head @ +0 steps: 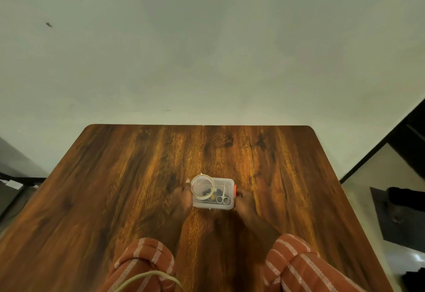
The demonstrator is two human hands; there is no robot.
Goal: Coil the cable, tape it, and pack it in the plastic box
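Observation:
A small clear plastic box (226, 206) with an orange latch (235, 190) on its right side sits in the middle of the wooden table (115, 176). A roll of clear tape (202, 187) rests on the box's left part. Small metal scissors (223, 198) and a dark cable piece (208, 191) show through the plastic. My left hand (182, 198) grips the box's left side. On the right side, my right hand (245, 204) holds the box by the latch.
A pale cord (147, 276) loops over my left sleeve at the bottom edge. The table's far edge meets a light wall. A dark mat (400, 218) lies on the floor to the right, and grey furniture stands at the left.

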